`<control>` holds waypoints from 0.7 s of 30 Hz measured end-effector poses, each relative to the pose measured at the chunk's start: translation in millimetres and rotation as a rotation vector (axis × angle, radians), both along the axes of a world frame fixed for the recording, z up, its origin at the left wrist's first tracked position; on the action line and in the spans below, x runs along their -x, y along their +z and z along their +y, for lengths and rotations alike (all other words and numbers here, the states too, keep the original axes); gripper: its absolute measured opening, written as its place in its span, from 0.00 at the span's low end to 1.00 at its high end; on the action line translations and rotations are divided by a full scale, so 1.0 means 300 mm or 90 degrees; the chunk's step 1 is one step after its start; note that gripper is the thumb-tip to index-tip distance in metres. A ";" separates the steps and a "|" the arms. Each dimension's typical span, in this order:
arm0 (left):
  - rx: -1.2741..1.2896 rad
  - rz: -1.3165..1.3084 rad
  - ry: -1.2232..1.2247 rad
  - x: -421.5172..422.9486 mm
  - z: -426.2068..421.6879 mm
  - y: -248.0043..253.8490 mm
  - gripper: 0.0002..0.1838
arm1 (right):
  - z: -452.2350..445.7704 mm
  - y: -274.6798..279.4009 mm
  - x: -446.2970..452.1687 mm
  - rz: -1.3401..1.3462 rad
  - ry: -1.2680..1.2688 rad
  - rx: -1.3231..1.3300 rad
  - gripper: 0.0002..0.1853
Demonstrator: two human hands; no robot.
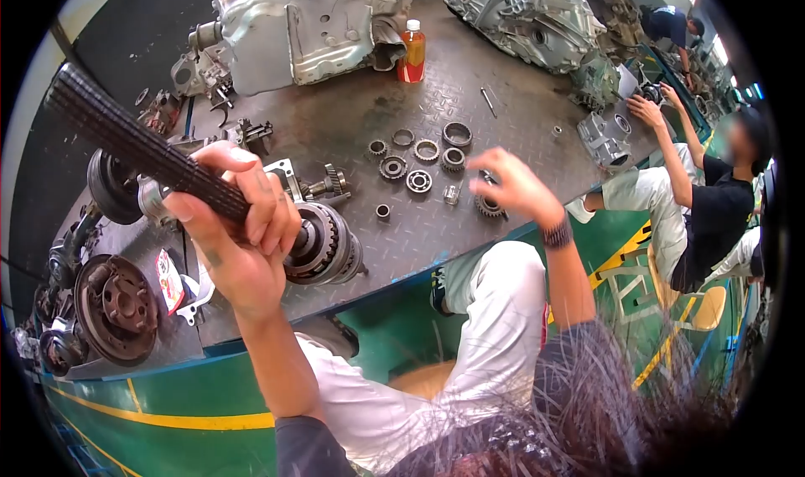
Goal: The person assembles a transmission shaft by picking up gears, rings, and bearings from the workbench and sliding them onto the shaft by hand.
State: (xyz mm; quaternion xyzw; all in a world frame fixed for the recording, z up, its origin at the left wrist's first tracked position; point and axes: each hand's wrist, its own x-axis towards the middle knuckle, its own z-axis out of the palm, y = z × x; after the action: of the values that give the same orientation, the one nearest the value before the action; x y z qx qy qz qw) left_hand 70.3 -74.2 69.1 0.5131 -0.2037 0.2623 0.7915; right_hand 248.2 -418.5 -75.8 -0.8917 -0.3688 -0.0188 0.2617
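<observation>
My left hand [243, 234] is wrapped round a long, dark splined shaft [151, 141] that slants up to the upper left. Below the fist, a stack of gears and rings [323, 246] appears to sit on the shaft's lower end, over the workbench. My right hand [521, 193] hovers slightly blurred above the bench, thumb and fingers apart. Nearest to it are a toothed gear [490, 207], partly hidden by the fingers, and a small roller bearing [452, 194]. Several loose rings and gears lie to its left, among them a ball bearing [418, 182] and a large ring [457, 134].
A large metal gearbox housing [310, 28] and a drink bottle [412, 53] stand at the back. Another housing [537, 24] is farther right. A brake drum plate [116, 309] lies at left. A co-worker [713, 192] sits at right, hands on parts.
</observation>
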 end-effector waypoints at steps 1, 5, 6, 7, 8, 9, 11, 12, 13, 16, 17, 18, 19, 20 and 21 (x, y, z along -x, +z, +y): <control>-0.013 0.000 -0.002 0.000 0.002 0.001 0.31 | -0.001 -0.005 0.091 0.019 -0.043 0.022 0.25; -0.027 0.004 -0.014 -0.011 0.000 0.002 0.35 | -0.016 -0.067 0.189 -0.018 -0.089 0.029 0.27; -0.019 0.010 -0.008 -0.013 -0.006 0.005 0.37 | -0.026 -0.077 0.181 -0.021 -0.093 0.010 0.28; -0.012 0.016 0.000 -0.010 -0.010 0.009 0.38 | -0.034 -0.090 0.169 -0.024 -0.076 -0.006 0.26; -0.014 0.022 -0.004 -0.009 -0.013 0.010 0.39 | -0.040 -0.102 0.165 -0.022 -0.081 -0.001 0.26; -0.017 0.026 -0.008 -0.009 -0.015 0.008 0.39 | -0.041 -0.103 0.161 -0.024 -0.086 0.003 0.26; -0.018 0.036 -0.001 -0.010 -0.014 0.005 0.40 | -0.037 -0.110 0.149 -0.023 -0.104 -0.039 0.26; -0.028 0.031 0.000 -0.009 -0.014 0.008 0.38 | -0.035 -0.112 0.149 -0.019 -0.118 -0.083 0.26; -0.039 0.026 0.000 -0.007 -0.015 0.012 0.36 | -0.038 -0.111 0.146 -0.014 -0.132 -0.128 0.25; -0.042 0.031 0.015 -0.002 -0.009 0.010 0.36 | -0.041 -0.048 0.133 0.509 -0.156 -0.552 0.25; -0.036 0.037 0.024 0.003 -0.007 0.005 0.38 | -0.032 -0.031 0.145 0.578 -0.076 -0.666 0.28; -0.029 0.045 0.032 0.001 -0.006 0.005 0.40 | -0.021 -0.023 0.140 0.650 -0.036 -0.738 0.29; -0.031 0.040 0.026 -0.001 -0.001 0.002 0.40 | -0.013 -0.020 0.131 0.723 0.008 -0.809 0.30; -0.031 0.043 0.029 -0.001 -0.005 0.006 0.40 | -0.010 -0.013 0.125 0.798 0.054 -0.877 0.31; -0.030 0.046 0.032 0.002 -0.007 0.007 0.40 | -0.007 0.003 0.120 0.892 0.185 -0.925 0.32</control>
State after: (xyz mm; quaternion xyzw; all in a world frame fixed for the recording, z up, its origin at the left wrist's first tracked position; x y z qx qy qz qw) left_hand 69.7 -76.4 71.2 0.5459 -0.1684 0.2586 0.7789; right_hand 212.3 -420.6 -75.0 -0.2746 -0.1368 0.3198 0.8965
